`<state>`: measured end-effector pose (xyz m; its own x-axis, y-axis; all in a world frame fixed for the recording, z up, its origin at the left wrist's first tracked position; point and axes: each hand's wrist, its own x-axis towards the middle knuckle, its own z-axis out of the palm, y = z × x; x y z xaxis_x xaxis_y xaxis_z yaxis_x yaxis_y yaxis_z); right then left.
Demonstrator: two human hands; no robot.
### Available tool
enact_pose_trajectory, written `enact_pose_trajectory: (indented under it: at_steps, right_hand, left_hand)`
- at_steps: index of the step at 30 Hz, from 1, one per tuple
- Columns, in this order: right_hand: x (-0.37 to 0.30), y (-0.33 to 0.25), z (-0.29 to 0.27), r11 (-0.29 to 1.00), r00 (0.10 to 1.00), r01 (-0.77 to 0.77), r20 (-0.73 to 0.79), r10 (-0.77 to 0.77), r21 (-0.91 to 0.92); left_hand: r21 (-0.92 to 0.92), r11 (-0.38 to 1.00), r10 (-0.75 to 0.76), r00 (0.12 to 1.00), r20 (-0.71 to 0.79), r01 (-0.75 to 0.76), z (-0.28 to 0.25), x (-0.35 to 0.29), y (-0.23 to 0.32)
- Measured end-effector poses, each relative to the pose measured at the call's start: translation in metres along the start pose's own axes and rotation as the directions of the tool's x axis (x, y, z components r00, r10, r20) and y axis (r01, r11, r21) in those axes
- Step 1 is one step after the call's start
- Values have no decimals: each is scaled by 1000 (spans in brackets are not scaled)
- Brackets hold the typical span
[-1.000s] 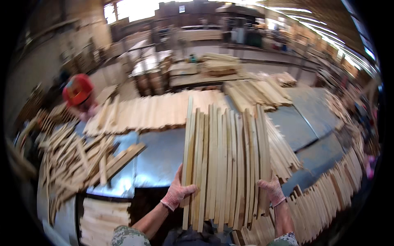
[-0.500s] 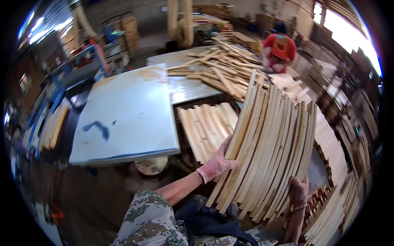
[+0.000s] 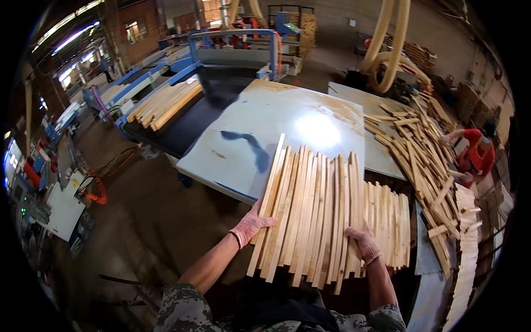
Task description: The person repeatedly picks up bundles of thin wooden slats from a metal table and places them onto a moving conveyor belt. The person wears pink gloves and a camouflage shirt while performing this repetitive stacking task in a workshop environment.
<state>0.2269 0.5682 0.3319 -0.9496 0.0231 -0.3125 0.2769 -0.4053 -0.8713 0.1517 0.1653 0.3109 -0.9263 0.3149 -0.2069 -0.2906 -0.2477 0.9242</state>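
Between my two gloved hands I carry a wide bundle of wooden strips (image 3: 304, 213), laid side by side with uneven ends. My left hand (image 3: 253, 226) grips its left edge, thumb over the top. On its right edge my right hand (image 3: 363, 242) presses in, thumb on top; its other fingers are partly hidden. The bundle's far end overlaps the near right corner of a pale blue-white table (image 3: 215, 160). Just to the right of my right hand lies another row of wooden strips (image 3: 389, 221), partly covered by the bundle.
A black conveyor belt (image 3: 224, 83) with a blue frame adjoins the table and bears a small stack of strips (image 3: 166, 102). Loose strips (image 3: 420, 144) lie heaped at the right, where a person in red (image 3: 477, 154) reaches in. Flexible ducts (image 3: 387, 50) hang behind.
My view has swung left toward the conveyor. Both hands have carried the bundle from the right over to the table's near corner, still gripping its two sides.
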Motion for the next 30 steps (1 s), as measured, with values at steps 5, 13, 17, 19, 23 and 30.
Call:
enact_pose_trajectory:
  at_steps: [5, 13, 17, 19, 23, 30]
  right_hand:
    - [76, 19, 88, 1000, 999, 11, 33, -11, 11]
    - [188, 24, 177, 984, 990, 65, -114, -85, -168]
    - [245, 23, 241, 991, 991, 87, -94, -96, -99]
    - [273, 24, 275, 992, 993, 96, -63, -101, -77]
    - [333, 37, 351, 995, 995, 95, -34, -96, -20]
    - [439, 83, 499, 984, 998, 67, 4, -67, -166]
  left_hand:
    - [149, 988, -13, 995, -100, 28, -88, 40, 33]
    - [928, 203, -195, 942, -274, 312, -175, 197, 148]
    - [902, 202, -172, 920, -351, 382, -219, 257, 188]
    - [905, 136, 16, 912, -409, 403, -240, 269, 192]
    - [860, 53, 63, 858, -510, 508, -300, 291, 216]
    - [849, 55, 253, 816, -520, 525, -462, 318, 257]
